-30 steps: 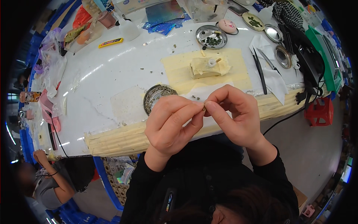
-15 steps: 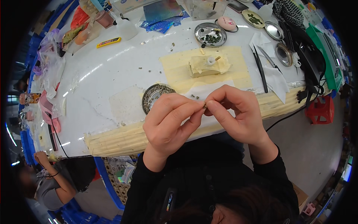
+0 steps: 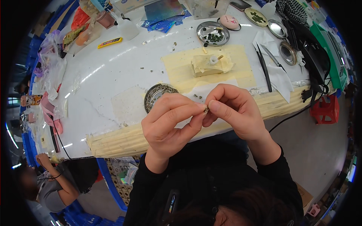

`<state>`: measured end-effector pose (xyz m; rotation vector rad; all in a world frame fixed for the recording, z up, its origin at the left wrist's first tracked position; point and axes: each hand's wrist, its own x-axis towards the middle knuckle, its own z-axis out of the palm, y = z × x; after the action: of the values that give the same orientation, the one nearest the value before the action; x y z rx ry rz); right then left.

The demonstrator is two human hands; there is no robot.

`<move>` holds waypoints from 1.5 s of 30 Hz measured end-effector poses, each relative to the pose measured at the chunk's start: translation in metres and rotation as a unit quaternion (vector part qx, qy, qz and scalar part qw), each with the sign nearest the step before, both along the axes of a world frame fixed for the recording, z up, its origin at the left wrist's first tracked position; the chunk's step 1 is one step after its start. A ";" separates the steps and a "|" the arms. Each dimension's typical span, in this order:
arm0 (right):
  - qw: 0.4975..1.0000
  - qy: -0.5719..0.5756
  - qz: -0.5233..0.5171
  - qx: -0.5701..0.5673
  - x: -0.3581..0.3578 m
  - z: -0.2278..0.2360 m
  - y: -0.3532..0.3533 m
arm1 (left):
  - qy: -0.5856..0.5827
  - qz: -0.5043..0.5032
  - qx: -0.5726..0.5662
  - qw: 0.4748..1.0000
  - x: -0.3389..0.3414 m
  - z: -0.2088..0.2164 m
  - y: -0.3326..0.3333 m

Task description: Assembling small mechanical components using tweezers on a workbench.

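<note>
My left hand [image 3: 171,122] and my right hand [image 3: 237,113] meet above the near edge of the table. Both pinch one tiny brownish piece [image 3: 206,110] between thumb and fingertips; its exact kind is too small to make out. Just behind my left hand sits a round metal dish [image 3: 147,98] holding many small grey-brown pieces. A few similar small pieces [image 3: 197,96] lie on white paper [image 3: 222,86] beyond my fingertips. Farther back stands a block wrapped in cream tape [image 3: 200,68], with a small white cup [image 3: 213,60] on top.
A metal plate of dark green pieces [image 3: 213,34] stands at the back. Black tweezers [image 3: 264,67] rest on white paper to the right. A yellow box [image 3: 110,43] and a white squeeze bottle [image 3: 127,30] are back left. Another person's arm [image 3: 60,180] shows at lower left.
My fingertips have shifted slightly around the tiny piece, with the left hand a little further left. Both hands still pinch it. Nothing else on the table has visibly moved.
</note>
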<state>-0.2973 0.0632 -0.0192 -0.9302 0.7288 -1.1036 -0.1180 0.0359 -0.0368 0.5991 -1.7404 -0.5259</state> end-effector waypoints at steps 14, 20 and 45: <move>0.995 0.063 -0.040 -0.060 0.003 0.004 0.005 | 0.002 0.002 -0.004 1.000 0.000 -0.001 0.002; 1.000 -0.003 -0.003 -0.011 0.004 0.004 0.005 | 0.018 -0.004 -0.003 1.000 -0.001 -0.001 0.002; 0.887 0.296 -0.156 -0.319 0.003 0.005 0.005 | -0.018 0.053 -0.051 0.997 -0.006 -0.001 0.002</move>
<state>-0.2946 0.0683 -0.0141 -1.8127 1.0606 -1.3926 -0.1244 0.0382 -0.0379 0.6283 -1.7479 -0.3518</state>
